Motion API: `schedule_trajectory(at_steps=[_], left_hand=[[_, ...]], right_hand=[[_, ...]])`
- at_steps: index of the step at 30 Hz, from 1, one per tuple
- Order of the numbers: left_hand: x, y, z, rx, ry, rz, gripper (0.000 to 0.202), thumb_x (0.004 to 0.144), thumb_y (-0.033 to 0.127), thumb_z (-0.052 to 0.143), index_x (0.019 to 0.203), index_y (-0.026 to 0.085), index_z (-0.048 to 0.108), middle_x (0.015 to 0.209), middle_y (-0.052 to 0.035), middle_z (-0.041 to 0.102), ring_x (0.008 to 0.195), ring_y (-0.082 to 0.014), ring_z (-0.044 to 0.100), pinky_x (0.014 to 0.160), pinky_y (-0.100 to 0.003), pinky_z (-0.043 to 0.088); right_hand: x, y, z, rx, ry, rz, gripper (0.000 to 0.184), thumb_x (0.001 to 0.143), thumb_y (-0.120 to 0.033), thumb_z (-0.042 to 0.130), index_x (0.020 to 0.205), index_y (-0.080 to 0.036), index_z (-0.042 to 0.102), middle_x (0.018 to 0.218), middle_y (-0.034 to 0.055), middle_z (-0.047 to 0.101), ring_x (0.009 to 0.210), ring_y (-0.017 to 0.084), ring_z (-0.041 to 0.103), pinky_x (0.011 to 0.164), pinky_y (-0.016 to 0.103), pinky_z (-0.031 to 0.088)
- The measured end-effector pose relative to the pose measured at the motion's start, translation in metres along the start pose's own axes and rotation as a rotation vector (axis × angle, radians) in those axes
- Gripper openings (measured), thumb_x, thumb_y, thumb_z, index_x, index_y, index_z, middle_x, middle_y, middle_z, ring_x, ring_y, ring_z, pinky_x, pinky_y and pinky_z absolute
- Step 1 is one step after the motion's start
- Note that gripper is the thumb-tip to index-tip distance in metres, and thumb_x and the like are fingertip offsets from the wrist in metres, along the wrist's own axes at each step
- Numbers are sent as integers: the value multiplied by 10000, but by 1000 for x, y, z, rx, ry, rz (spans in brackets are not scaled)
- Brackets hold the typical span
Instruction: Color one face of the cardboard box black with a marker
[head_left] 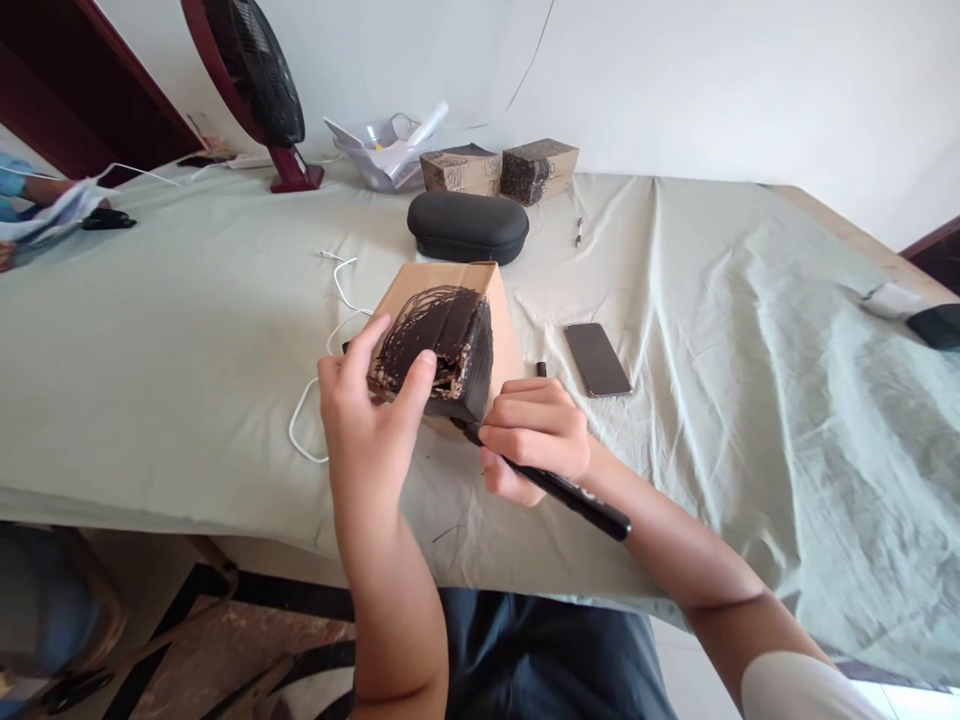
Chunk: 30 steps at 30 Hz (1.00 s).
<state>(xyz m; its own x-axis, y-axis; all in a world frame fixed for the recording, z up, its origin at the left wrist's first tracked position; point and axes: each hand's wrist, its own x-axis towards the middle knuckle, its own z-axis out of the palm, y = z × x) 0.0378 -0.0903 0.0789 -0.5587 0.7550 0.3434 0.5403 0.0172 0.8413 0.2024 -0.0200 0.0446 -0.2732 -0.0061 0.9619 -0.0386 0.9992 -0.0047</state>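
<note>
A small cardboard box (412, 282) sits on the cloth in front of me, tilted, with black scribbling over much of its top and near corner. A ragged dark gap shows at that corner. My left hand (371, 420) steadies the box, its thumb on the scribbled face and its fingers along the left side. In my right hand (536, 435) is a black marker (581, 503), gripped between thumb and fingers, its tip at the lower near edge of the box. A black marker cap (541, 369) lies just right of the box.
A smartphone (598, 359) lies at the right, with a pen (579, 232) beyond. Behind the box are a black case (468, 226), two cardboard boxes (551, 165), a plastic container (386, 165) and a fan (281, 110). A white cable (301, 415) curls at left; another person's hand (49, 190) holds papers.
</note>
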Motion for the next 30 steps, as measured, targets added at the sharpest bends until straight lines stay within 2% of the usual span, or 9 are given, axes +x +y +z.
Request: schedule_trajectory(at_steps=[7, 9, 12, 14, 16, 19, 22, 26, 30], left_hand=[[-1, -5, 4, -70, -160, 206, 593, 1088, 644, 373, 1496, 271, 586, 1441, -135, 556, 1439, -296, 509, 1255, -524, 406], [-2, -13, 7, -101, -182, 295, 657, 1050, 690, 446, 1566, 284, 479, 1517, -144, 466, 1511, -311, 433, 1272, -542, 381], [-13, -22, 18, -138, -142, 418, 959, 885, 798, 653, 1640, 322, 300, 1609, -173, 289, 1567, -372, 333, 1223, -590, 430], [-25, -24, 30, -118, -36, 492, 1155, 750, 845, 758, 1645, 324, 247, 1615, -199, 253, 1575, -425, 287, 1184, -631, 455], [-39, -24, 46, -10, 87, 581, 1305, 642, 808, 868, 1645, 308, 200, 1640, -231, 221, 1596, -474, 237, 1248, -705, 341], [-57, -27, 72, 73, 154, 553, 1390, 649, 599, 967, 1652, 322, 46, 1696, -283, 69, 1636, -511, 162, 1230, -719, 352], [-64, -34, 89, 34, 157, 492, 1398, 692, 448, 956, 1670, 298, -32, 1665, -305, 147, 1591, -492, 295, 1192, -685, 420], [-61, -42, 92, -1, 204, 446, 1409, 693, 479, 939, 1706, 240, -11, 1617, -290, 238, 1553, -471, 361, 1200, -644, 434], [-55, -39, 82, 1, 201, 416, 1423, 685, 578, 905, 1726, 243, -6, 1604, -257, 264, 1533, -474, 382, 1211, -637, 426]], right_hand=[[13, 0, -13, 21, 30, 37, 186, 781, -91, 528, 790, -268, 474, 565, -85, 398, 443, 122, 302, 466, 323, 261], [22, -2, -21, 74, 77, 62, 177, 788, -94, 526, 789, -264, 478, 566, -82, 378, 439, 117, 293, 471, 317, 254], [32, -4, -35, 120, 128, 87, 162, 804, -102, 533, 788, -256, 488, 574, -76, 368, 427, 108, 309, 474, 308, 255], [33, 1, -42, 86, 185, 82, 155, 827, -113, 539, 780, -253, 491, 570, -79, 348, 407, 101, 294, 464, 302, 243], [28, 10, -46, 44, 279, 81, 137, 866, -157, 551, 785, -255, 500, 568, -81, 338, 391, 98, 262, 447, 297, 227], [16, 25, -45, -12, 373, 97, 118, 887, -215, 553, 792, -264, 501, 572, -79, 321, 391, 104, 234, 432, 297, 209], [9, 33, -39, -95, 341, 72, 150, 857, -174, 535, 757, -261, 465, 569, -78, 291, 405, 103, 213, 446, 303, 190], [8, 26, -30, -87, 244, 79, 170, 816, -117, 522, 754, -258, 451, 575, -72, 304, 429, 107, 218, 459, 296, 203], [18, 9, -27, 101, 182, 96, 163, 828, -107, 504, 797, -262, 462, 574, -82, 319, 421, 106, 260, 463, 285, 274]])
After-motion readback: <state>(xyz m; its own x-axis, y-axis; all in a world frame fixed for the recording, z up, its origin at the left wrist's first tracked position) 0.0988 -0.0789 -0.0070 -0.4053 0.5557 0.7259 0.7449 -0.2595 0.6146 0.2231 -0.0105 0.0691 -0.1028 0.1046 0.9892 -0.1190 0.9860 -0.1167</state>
